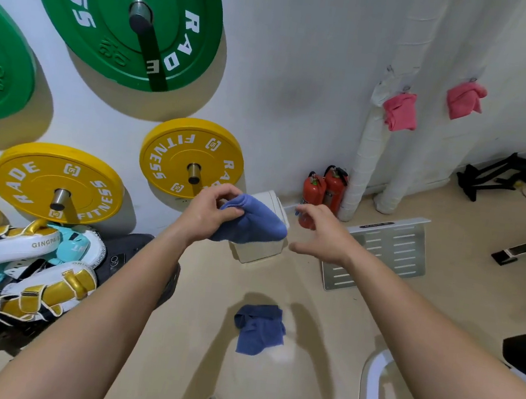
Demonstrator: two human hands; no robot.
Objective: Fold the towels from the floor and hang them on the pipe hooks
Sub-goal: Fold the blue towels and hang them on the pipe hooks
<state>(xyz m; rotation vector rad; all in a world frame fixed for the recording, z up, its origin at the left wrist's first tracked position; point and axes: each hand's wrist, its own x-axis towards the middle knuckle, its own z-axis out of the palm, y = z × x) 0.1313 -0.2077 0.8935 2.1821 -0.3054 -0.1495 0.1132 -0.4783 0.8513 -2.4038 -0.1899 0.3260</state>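
My left hand [210, 212] grips a folded blue towel [252, 223] at chest height, thumb and fingers curled round its upper edge. My right hand [320, 231] hovers just right of the towel, fingers loosely spread and holding nothing. A second blue towel [259, 326] lies crumpled on the beige floor near my feet. Two pink towels [400, 111] [464, 99] hang folded from hooks on the white wrapped pipes [363, 165] at the upper right.
Green and yellow weight plates [190, 157] are mounted on the wall at left. Boxing pads [25, 266] pile on the floor at lower left. A white box [259, 248], two red fire extinguishers [324, 188] and a grey metal plate [384, 254] stand ahead.
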